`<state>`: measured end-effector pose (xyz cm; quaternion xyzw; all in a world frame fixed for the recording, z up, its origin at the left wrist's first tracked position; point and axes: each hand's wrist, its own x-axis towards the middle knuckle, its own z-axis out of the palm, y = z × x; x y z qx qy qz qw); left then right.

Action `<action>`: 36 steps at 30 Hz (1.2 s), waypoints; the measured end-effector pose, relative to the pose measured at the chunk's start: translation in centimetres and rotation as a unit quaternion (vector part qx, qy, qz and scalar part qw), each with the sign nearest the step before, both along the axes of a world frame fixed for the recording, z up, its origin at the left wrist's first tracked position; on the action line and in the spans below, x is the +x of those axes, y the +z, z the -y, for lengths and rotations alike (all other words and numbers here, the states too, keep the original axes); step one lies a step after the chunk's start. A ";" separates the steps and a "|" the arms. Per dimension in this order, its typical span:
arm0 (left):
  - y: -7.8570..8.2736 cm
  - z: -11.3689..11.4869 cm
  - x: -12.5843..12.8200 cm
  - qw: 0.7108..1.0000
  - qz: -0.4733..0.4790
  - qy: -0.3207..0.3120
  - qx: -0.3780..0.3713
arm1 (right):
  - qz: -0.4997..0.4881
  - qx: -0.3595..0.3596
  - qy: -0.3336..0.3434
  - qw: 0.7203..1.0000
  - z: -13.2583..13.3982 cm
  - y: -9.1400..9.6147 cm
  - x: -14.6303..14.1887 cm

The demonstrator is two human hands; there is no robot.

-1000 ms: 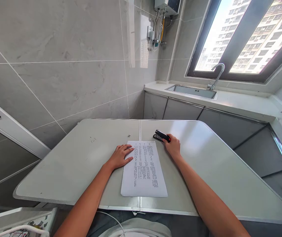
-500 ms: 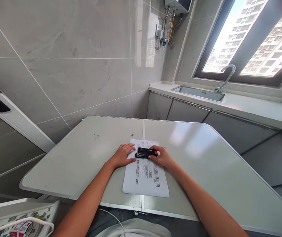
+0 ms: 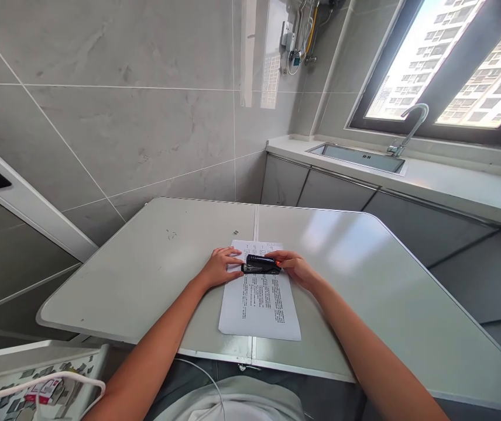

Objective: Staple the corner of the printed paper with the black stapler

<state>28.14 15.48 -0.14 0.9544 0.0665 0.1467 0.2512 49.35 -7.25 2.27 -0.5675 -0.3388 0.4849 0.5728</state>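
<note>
A black stapler [image 3: 261, 265] lies crosswise over the upper part of a printed sheet of paper [image 3: 260, 316]. Its upper arm is raised a little from its base, and a red-orange mark shows near the right end. My right hand [image 3: 293, 268] grips that right end between thumb and fingers. My left hand [image 3: 219, 268] rests at the paper's left edge with its fingers apart, the tips at or touching the stapler's left end. Whether the left fingertips press on the stapler is hard to make out.
The paper lies across the seam of a pale folding table [image 3: 145, 292]. Loose staples [image 3: 171, 234] and a small dark bit [image 3: 236, 233] lie beyond my left hand. A white cart [image 3: 57, 351] holding small items stands at lower left. A sink [image 3: 356, 156] sits in the counter at right.
My right hand has shifted right toward the stapler's end, with its fingers straighter. The left fingertips have come closer to the other end. The view has tilted slightly downward.
</note>
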 end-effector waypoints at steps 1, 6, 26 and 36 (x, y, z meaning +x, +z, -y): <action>0.0 0.0 0.0 1.000 -0.002 0.001 -0.004 | -0.019 -0.003 0.005 1.000 0.0 -0.1 0.2; 0.3 0.2 -0.1 1.000 -0.003 0.004 -0.023 | -0.078 -0.005 0.020 0.997 0.1 -0.4 1.2; 0.4 0.3 -0.2 0.999 0.006 0.015 -0.039 | 0.334 0.029 -0.025 0.942 -0.7 -0.1 -1.6; 1.6 1.1 -0.2 0.864 0.128 0.011 -0.487 | 0.601 0.258 -0.133 0.745 -0.9 -0.9 -3.0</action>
